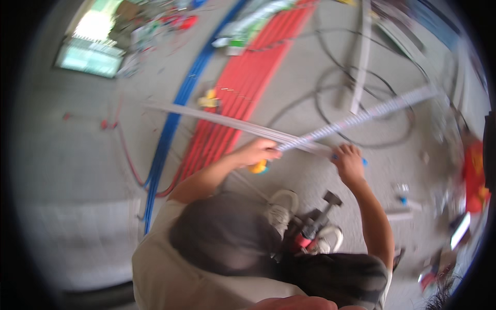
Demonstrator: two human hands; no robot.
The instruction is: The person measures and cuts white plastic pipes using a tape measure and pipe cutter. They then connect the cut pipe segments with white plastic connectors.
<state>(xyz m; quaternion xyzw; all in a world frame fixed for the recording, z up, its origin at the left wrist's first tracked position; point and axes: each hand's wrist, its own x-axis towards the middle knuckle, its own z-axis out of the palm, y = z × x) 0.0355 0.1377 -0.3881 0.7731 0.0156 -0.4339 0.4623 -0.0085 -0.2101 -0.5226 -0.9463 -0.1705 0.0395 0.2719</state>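
Observation:
My left hand [257,153] is closed round a yellow and teal tape measure [258,166]. Its pale marked blade [356,120] runs out to the upper right, above the floor. A long, thin whitish strip [227,120] crosses under the blade, from the far left to my right hand [350,164]. Those right fingers are curled at the strip's near end, with a small blue thing [365,161] poking out on both sides of the hand. Motion blur hides its kind, and I cannot tell whether this hand also grips the strip.
Red pipes [258,67] and blue pipes [178,108] lie along the floor at left. A black cable [318,98] loops at right, near another pale strip [361,57]. Between my shoes lies a dark-headed tool with a red part [303,241]. A red bag [473,173] is at far right.

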